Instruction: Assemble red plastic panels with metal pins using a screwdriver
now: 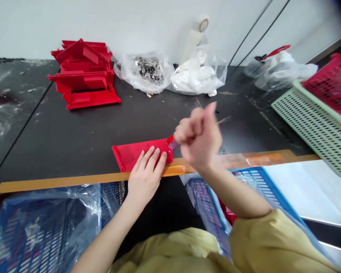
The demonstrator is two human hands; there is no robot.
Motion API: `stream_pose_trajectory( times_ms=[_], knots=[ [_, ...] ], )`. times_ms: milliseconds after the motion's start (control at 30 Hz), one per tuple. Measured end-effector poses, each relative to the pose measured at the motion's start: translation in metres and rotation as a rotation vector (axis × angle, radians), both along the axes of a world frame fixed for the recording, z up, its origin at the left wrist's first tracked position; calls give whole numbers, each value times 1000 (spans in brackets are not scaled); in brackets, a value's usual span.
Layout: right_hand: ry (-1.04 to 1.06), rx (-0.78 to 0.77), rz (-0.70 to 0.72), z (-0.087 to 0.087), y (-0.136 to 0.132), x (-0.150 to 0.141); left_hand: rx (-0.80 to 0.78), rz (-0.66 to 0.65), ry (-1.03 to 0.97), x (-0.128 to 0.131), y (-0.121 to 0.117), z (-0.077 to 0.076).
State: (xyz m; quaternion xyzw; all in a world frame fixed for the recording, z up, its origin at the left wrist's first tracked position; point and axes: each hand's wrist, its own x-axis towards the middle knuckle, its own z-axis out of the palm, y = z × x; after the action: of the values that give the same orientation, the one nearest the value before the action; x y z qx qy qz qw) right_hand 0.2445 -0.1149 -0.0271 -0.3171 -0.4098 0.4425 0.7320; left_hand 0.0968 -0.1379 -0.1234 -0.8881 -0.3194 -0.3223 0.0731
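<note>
A flat red plastic panel (133, 153) with raised ends lies at the table's front edge. My left hand (144, 174) rests on its right half, fingers stretched out and pressing flat on the surface. Just right of it, my right hand (199, 136) is closed in a fist with the thumb up, blurred by motion. From the fist a purplish, see-through tool (174, 145) points at the panel's right end, near small shiny spots. Most of this tool is hidden in the fist, so its kind is not clear.
Stacked red plastic parts (85, 76) stand at the back left. Behind are a clear bag of small dark pieces (149, 70) and a bag of white material (191, 76). A green basket (315, 117) is at right; blue crates (45, 227) sit below the taped edge (59, 182).
</note>
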Motion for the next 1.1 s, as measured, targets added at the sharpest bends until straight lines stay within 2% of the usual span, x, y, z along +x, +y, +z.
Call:
stream_pose_trajectory(
  times_ms=[133,233,367,500,767,867,1100],
  knots=[
    [24,50,-143,21,-7,26,-21,54,70,1,-2,6],
    [-28,28,-178,19,-11,31,-22,74,93,3,-3,8],
    [-6,48,-196,12,-8,22,-13,80,104,6,-3,9],
    [2,46,-79,8,4,15,11,71,113,6,-3,9],
    [-81,-63,226,-5,23,9,59,61,129,4,-2,9],
    [-115,-61,239,-9,25,5,70,58,108,5,-1,8],
    [-236,7,166,-15,23,-1,67,66,73,6,-2,5]
  ],
)
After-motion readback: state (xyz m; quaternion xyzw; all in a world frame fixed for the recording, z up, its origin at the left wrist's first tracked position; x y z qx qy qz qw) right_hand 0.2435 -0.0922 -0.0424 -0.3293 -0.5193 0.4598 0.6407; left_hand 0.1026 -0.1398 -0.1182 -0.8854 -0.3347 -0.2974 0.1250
